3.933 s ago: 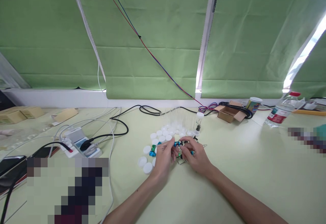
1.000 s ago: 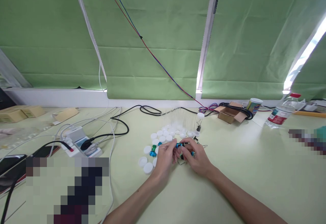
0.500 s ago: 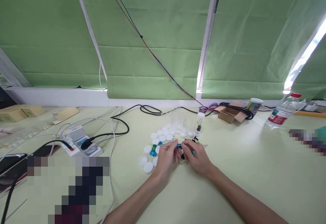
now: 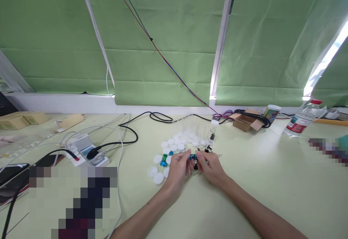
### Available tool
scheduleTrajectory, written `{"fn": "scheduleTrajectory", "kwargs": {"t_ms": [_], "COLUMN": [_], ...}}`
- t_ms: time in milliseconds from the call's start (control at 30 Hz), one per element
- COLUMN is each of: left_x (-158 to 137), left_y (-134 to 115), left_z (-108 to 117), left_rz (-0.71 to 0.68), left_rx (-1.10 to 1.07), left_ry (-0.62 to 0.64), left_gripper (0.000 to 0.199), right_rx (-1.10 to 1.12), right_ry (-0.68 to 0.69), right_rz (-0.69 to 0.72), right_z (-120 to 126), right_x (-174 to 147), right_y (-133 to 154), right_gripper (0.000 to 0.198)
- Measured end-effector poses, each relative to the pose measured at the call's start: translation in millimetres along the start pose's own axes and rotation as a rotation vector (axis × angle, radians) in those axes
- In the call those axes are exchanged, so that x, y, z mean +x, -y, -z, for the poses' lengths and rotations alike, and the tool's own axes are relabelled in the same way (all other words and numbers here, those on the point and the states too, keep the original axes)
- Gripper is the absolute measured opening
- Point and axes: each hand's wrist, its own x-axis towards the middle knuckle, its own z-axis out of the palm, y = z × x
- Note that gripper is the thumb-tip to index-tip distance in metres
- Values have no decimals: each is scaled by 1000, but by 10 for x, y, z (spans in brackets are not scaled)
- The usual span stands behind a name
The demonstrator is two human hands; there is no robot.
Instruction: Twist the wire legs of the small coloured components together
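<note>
While the white caps (image 4: 174, 145) lie unmoved on the table (image 4: 272, 181), I see my left hand (image 4: 179, 168) and right hand (image 4: 210, 166) drawn closer than before, both grips pinching a small blue piece (image 4: 193, 156) just above it.

Green blinds (image 4: 163, 50) hang behind the table (image 4: 272, 181). A power strip (image 4: 88, 152) and black cable (image 4: 127, 132) lie left; a cardboard box (image 4: 244, 121), cup (image 4: 270, 111) and water bottle (image 4: 300, 120) stand right.

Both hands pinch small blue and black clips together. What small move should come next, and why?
Probably the left hand and right hand should pull slightly apart: both pinch one blue clip, with black clips crowded beneath, so separating it seems wise.
</note>
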Motion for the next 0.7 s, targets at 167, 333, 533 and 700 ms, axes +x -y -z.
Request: {"fn": "scheduleTrajectory", "kwargs": {"t_ms": [167,333,533,700], "left_x": [3,13,12,11], "left_y": [1,25,19,14], "left_z": [-4,4,9,8], "left_rz": [-1,-7,-17,-17], "left_rx": [3,-6,-1,3], "left_ry": [-3,-2,4,9], "left_gripper": [48,48,47,47], "right_rx": [9,17,13,6], "right_ry": [9,17,25,26], "right_rz": [-1,4,9,14], "right_z": [3,5,8,13], "right_x": [0,-6,-6,1], "right_y": [-6,-2,5,14], "right_gripper": [44,44,43,43]}}
